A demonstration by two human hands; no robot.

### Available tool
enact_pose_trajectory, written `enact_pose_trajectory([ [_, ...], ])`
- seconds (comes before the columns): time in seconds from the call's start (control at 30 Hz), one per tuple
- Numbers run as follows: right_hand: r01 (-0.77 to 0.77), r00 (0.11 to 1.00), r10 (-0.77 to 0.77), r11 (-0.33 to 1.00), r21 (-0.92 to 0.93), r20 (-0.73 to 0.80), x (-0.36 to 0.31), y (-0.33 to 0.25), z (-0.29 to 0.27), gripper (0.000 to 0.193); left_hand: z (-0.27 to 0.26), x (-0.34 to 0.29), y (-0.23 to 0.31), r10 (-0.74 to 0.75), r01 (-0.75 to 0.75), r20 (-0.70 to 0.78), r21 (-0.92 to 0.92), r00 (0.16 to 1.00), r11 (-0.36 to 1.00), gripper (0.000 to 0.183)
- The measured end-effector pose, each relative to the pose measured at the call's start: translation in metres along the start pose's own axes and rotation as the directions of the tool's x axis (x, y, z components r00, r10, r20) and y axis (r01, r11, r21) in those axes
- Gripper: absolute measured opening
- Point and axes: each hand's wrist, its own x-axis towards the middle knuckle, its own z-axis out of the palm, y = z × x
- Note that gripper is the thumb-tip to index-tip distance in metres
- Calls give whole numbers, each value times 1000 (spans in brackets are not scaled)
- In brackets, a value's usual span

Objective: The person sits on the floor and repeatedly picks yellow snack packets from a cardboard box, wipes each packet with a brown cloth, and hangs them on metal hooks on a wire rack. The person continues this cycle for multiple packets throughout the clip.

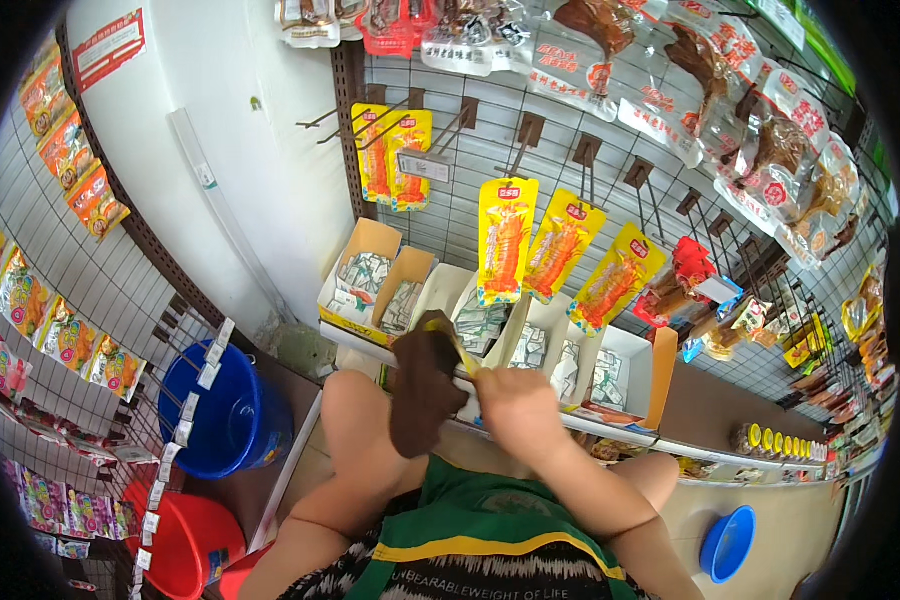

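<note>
My right hand (515,410) is closed, its fingers pinching the lower end of a thin yellow thing (464,355), seen nearly edge-on. A dark brown cloth (425,395) bunches against the yellow thing's other side and hangs down in front of my knees. My left forearm (305,535) reaches up toward the cloth, which hides the left hand and its fingers. Just beyond my hands stand open cardboard boxes (625,370) of small, pale wrapped packets. Above them, yellow packets (507,240) with orange-red pictures hang from hooks.
Clear bags of brown food (690,80) hang overhead. At left are a blue bucket (220,410), a red bucket (195,540) and racks of snack bags (60,325). Yellow-lidded jars (780,443) line the right shelf. A blue basin (728,545) sits on the floor.
</note>
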Motion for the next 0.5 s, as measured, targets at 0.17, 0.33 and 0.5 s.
enact_pose_trajectory([
  [0.17,31,999,-32,999,35,25,15,-6,7,18,14,14,3,-99,115,63,-699,993,706,14],
  [0.33,-80,996,89,909,408,-2,8,19,40,25,9,27,-6,2,71,190,-375,982,924,18],
  [0.5,-209,978,151,718,664,144,6,33,60,6,8,46,-18,244,-246,295,-30,924,969,25],
])
